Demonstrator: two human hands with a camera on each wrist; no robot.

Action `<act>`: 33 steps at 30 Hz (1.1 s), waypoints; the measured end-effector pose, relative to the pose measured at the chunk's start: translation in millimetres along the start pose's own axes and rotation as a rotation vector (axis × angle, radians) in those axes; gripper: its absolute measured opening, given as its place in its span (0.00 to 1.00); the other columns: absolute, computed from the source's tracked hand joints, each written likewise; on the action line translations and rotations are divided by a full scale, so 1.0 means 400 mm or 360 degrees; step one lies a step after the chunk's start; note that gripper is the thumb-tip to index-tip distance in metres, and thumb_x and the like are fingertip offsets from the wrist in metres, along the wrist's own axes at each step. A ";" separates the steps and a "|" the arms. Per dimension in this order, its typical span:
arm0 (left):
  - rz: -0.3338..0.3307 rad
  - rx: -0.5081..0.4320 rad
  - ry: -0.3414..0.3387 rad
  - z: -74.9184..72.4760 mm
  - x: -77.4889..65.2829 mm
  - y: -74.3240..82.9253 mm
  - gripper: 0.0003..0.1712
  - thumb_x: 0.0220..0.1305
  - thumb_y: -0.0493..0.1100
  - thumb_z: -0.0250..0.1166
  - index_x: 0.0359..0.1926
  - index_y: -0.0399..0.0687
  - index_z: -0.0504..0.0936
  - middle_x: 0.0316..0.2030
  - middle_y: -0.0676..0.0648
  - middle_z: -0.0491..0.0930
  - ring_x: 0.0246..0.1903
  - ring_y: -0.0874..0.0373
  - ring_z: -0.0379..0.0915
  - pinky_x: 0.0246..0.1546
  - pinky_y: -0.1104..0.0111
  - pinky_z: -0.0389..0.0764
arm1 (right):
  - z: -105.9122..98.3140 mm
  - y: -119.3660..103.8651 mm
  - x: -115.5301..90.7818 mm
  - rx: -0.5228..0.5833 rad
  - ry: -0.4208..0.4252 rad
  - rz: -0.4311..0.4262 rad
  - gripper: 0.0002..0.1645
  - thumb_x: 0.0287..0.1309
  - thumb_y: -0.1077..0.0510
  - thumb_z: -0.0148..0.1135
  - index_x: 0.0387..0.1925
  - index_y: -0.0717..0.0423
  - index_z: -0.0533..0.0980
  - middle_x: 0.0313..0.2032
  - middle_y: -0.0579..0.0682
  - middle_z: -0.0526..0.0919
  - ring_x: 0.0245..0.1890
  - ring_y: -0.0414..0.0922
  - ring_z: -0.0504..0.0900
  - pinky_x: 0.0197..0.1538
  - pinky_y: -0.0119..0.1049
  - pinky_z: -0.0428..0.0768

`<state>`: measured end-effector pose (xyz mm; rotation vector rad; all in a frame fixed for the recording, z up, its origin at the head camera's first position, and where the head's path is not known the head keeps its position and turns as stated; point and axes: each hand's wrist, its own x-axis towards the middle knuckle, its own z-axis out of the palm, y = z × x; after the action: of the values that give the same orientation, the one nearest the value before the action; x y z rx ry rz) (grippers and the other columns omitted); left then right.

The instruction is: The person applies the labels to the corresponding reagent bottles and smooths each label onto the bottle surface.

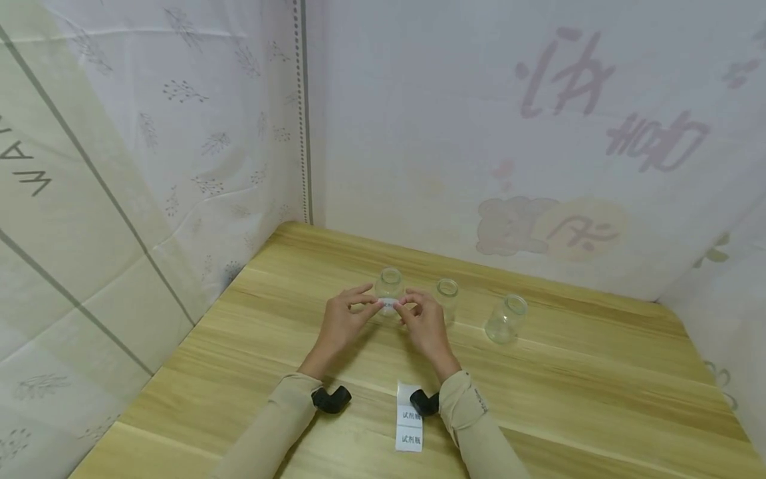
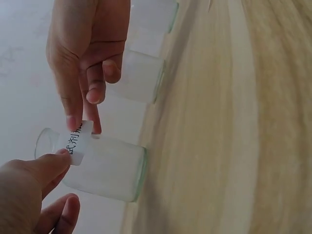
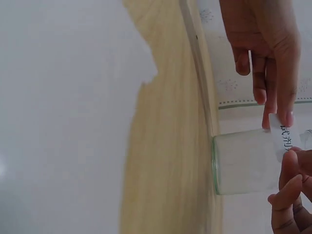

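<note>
A clear glass jar [image 1: 390, 283] stands upright on the wooden table between the two hands. In front of its upper side is a small white label [image 2: 82, 152] with printed dark characters. My left hand [image 1: 341, 322] pinches the label's left end, its thumb on the printed face. The right hand [image 1: 427, 326] holds the other end in the same way, thumb in front. Seen from the right wrist, the label [image 3: 279, 139] overlaps the jar [image 3: 243, 163] near its shoulder. Some fingers reach behind the label and are partly hidden.
Two more open glass jars, a nearer one [image 1: 446, 289] partly behind the right hand and another [image 1: 505, 324] farther right, stand on the table [image 1: 586, 379]. A strip of labels [image 1: 409, 432] lies between the forearms. Patterned cloth walls [image 1: 419, 133] rise behind the table.
</note>
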<state>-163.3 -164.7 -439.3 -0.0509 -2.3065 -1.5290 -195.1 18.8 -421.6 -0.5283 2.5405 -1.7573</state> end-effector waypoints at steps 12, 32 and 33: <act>-0.0099 -0.0019 -0.0026 0.011 0.007 -0.019 0.09 0.65 0.45 0.75 0.40 0.45 0.92 0.59 0.46 0.84 0.63 0.44 0.76 0.67 0.45 0.69 | 0.008 0.023 0.012 0.0160 -0.0002 0.0047 0.08 0.66 0.62 0.69 0.34 0.66 0.83 0.66 0.64 0.76 0.28 0.63 0.86 0.19 0.26 0.73; -0.0058 0.0058 0.0033 0.025 0.013 -0.032 0.06 0.66 0.44 0.74 0.36 0.45 0.92 0.56 0.44 0.86 0.43 0.51 0.83 0.34 0.65 0.79 | 0.018 0.032 0.024 0.0008 0.0041 0.0001 0.07 0.65 0.65 0.70 0.32 0.67 0.83 0.64 0.65 0.78 0.28 0.59 0.87 0.25 0.26 0.77; -0.0056 0.0063 0.0032 0.026 0.012 -0.032 0.06 0.66 0.43 0.74 0.37 0.45 0.91 0.55 0.44 0.86 0.39 0.52 0.81 0.32 0.68 0.77 | 0.019 0.034 0.024 0.0005 0.0045 0.0008 0.07 0.65 0.65 0.70 0.32 0.67 0.83 0.64 0.65 0.78 0.28 0.58 0.88 0.25 0.26 0.77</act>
<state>-173.9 -161.3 -452.6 0.0155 -2.3328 -1.4936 -206.2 13.5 -434.9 -0.5000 2.5551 -1.7797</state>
